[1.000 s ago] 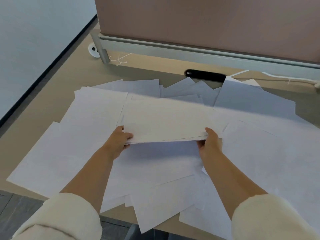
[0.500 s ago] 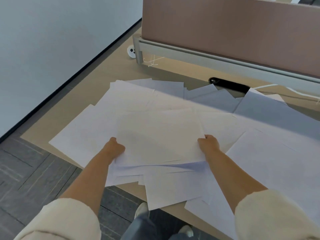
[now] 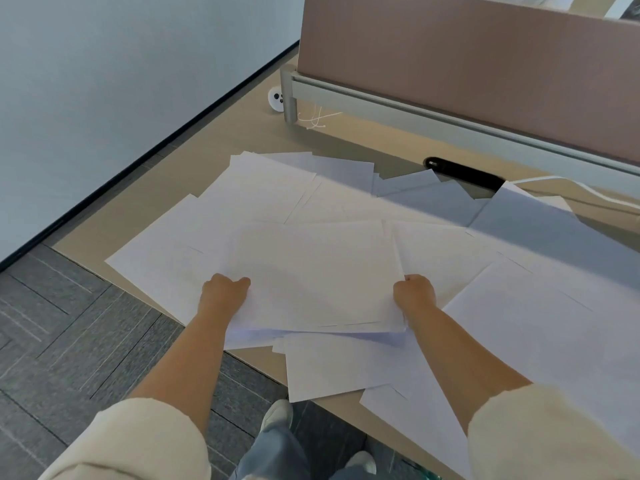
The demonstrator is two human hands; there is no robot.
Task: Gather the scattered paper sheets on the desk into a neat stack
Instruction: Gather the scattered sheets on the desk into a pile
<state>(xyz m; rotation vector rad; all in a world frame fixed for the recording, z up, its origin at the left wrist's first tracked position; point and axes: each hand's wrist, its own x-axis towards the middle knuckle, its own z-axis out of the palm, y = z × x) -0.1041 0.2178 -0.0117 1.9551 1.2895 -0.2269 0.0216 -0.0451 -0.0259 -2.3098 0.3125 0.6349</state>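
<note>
Gripping a gathered stack of sheets [image 3: 317, 275] by its side edges, left hand [image 3: 223, 292] and right hand [image 3: 415, 292] curled closed on it, held above scattered sheets [image 3: 519, 306] spread across the desk [image 3: 207, 140] near its front edge.

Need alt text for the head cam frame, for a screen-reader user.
A person's left hand and right hand grip opposite sides of a stack of white sheets over a desk strewn with loose sheets. A pinkish partition stands at the desk's far edge.
</note>
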